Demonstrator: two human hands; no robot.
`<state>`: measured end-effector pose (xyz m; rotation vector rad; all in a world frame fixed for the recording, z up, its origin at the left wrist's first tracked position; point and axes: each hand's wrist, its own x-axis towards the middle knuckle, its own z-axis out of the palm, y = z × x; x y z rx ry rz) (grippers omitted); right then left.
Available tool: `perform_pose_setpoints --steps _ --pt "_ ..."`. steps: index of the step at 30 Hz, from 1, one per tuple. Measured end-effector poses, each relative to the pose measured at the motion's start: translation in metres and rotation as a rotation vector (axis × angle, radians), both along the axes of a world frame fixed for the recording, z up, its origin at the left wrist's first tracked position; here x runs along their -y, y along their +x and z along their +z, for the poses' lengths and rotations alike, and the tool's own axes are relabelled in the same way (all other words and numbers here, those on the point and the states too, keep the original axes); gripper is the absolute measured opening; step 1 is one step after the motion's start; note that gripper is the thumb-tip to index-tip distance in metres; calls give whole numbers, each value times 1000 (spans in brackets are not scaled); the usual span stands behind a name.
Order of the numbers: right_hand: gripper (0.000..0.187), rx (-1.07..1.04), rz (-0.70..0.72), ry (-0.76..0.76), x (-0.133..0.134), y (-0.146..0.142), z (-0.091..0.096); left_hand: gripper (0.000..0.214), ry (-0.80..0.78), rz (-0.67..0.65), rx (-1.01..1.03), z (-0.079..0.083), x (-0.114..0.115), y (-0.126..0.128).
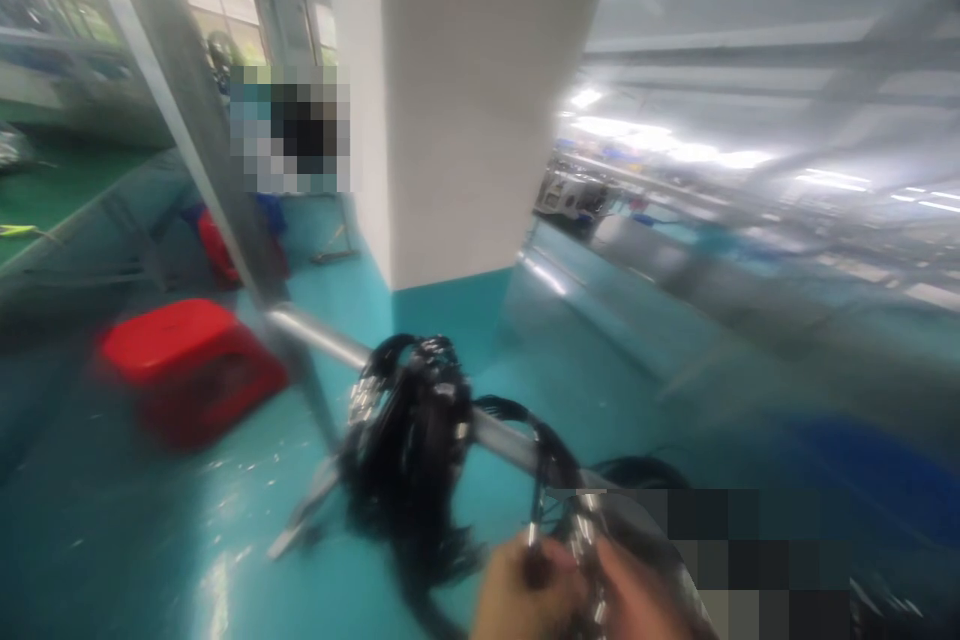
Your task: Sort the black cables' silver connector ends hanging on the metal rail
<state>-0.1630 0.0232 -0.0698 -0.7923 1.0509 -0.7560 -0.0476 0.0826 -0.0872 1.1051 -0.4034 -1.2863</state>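
The picture is smeared by motion. A thick bundle of black cables with shiny metal ends hangs over a slanting metal rail. At the bottom edge my left hand is curled into a pinch on a dark cable end, right beside a second clump of metal-tipped cables on the same rail. Just right of that clump is my right hand, touching or nearly touching it. Its fingers are blurred and partly cut off by the frame.
A red plastic crate sits on the teal floor at the left. A white pillar rises behind the rail. A slanted metal post stands at the left, a green workbench beyond it, and another person is partly visible in the background.
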Motion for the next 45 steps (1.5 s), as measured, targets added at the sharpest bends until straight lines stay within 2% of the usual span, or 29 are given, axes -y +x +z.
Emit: perform_pose_setpoints --steps 5,10,14,17,19,22,26,30,35,39,45 --pt "31 48 106 86 4 1 13 33 10 -94 -2 -4 2 5" --pt "24 60 21 16 -4 6 21 32 5 -41 56 -5 0 4" --pt "25 45 71 -71 -6 12 30 34 -13 -29 77 -7 -1 3" --pt "25 81 158 -59 -3 14 36 35 -33 -50 19 -5 -3 5" --pt "27 75 208 -49 0 14 37 36 -67 -64 -14 -1 -5 6" --pt "30 -43 255 -74 2 14 34 36 -81 -73 13 5 -7 5" --pt "31 -68 210 -46 0 15 33 33 -31 -14 32 3 -6 3" --pt "34 22 159 -29 -5 21 41 30 -63 -4 -115 1 -5 5" --pt "24 28 129 -30 -8 26 48 20 -89 -46 -317 11 -10 16" --pt "19 -5 57 -33 -7 23 46 10 -90 -40 -455 17 -15 26" --pt "23 18 92 -9 -3 17 40 13 -65 -30 -508 27 -17 28"
